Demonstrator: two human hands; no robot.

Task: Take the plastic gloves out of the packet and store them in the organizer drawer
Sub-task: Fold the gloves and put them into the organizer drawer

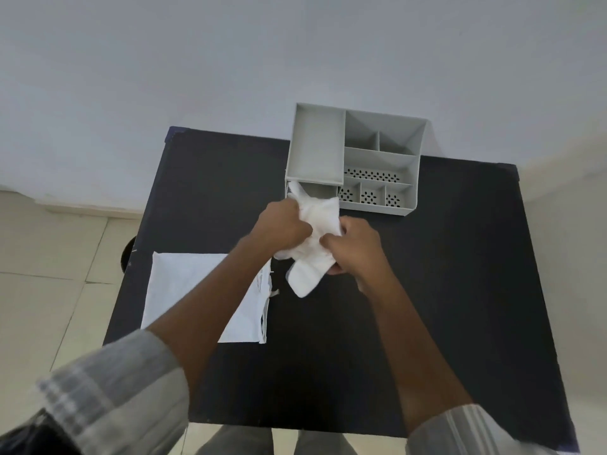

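Both hands are closing on the bundle of plastic gloves [320, 234]: the left hand [282, 224] is pinching its far end as a grip, the right hand [356, 249] is bunching the near middle. The bundle's long axis is running from a loose near tail up toward the organizer [381, 159], its far tip seemingly already over the drawer [323, 191] under the tray. The left hand is nearer the drawer. The flat packet [184, 290] is lying on the surface [460, 290] to the left.

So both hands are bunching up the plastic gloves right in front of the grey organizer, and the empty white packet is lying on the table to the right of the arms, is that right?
Not quite. In the head view the white packet lies on the table to the left, partly under the left forearm. The rest holds: the left hand and right hand bunch the plastic gloves before the grey organizer.
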